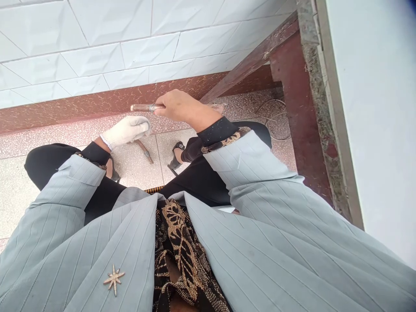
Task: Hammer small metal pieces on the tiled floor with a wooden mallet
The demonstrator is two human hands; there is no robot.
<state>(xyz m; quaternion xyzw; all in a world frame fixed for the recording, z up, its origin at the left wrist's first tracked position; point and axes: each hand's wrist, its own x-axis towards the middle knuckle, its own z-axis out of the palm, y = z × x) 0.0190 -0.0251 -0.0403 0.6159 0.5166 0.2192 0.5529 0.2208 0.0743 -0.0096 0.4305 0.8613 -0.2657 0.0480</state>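
My left hand (pixel 126 131), in a white knit glove, is closed with its fingers curled inward. A greyish rounded edge shows at its fingertips, but I cannot make out what it holds. Bare and closed, my right hand (pixel 178 104) grips a brown wooden handle (pixel 140 107) bound with wire near the fingers. The handle points left, just above the gloved hand; whatever the grip covers is hidden. Below the glove, a second brown stick-like handle (pixel 144 151) with a greyish band is partly in view, low over the floor. I cannot tell whether it touches the left hand.
White tiled wall (pixel 136 52) rises in front above a reddish-brown baseboard (pixel 81 104). At right stands a dark red wooden frame (pixel 300 108) with a slanting brace (pixel 247 60). A thin cord (pixel 271 108) lies coiled on the floor. A black shoe (pixel 176 157) shows between my knees.
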